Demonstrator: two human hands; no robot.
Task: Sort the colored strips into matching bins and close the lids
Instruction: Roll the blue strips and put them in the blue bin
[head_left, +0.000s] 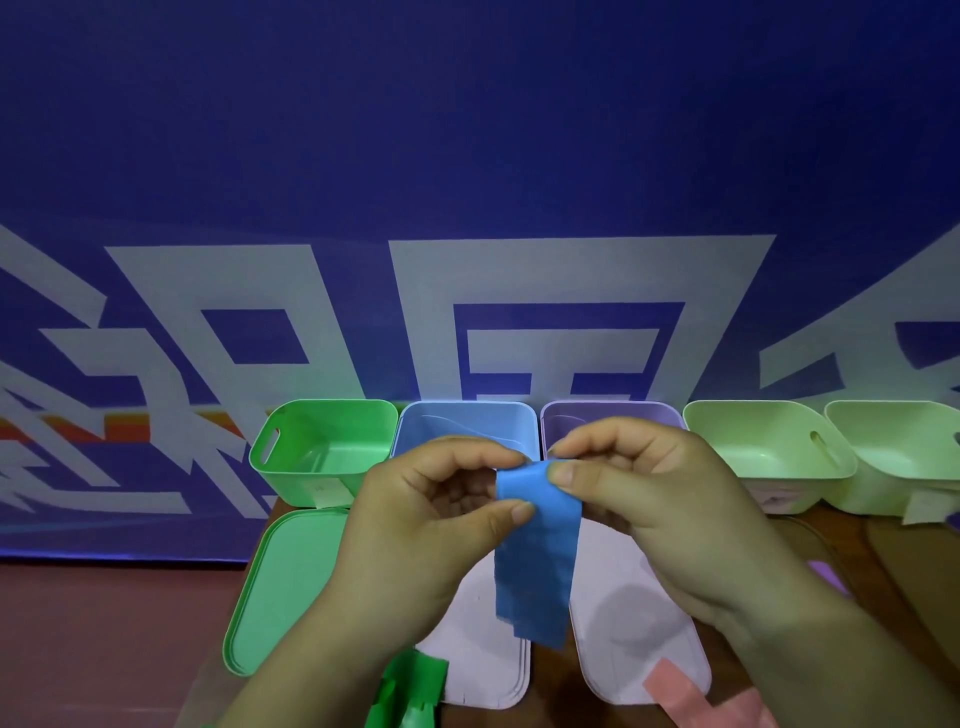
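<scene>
Both hands hold a blue strip (535, 561) up in front of the bins. My left hand (436, 525) pinches its upper left edge between thumb and fingers. My right hand (639, 499) pinches its top right corner. The strip hangs down over two pale lids. Behind it stand an open green bin (322, 441), a blue bin (467, 423) and a purple bin (613, 415). A green strip (410, 686) lies at the bottom edge, and a pink strip (696, 696) lies on the right pale lid.
A green lid (275, 587) lies flat in front of the green bin. Two pale lids (634, 623) lie in front of the blue and purple bins. Two light green bins (769, 441) stand at the right. A small purple piece (826, 574) shows by my right wrist. A blue banner hangs behind.
</scene>
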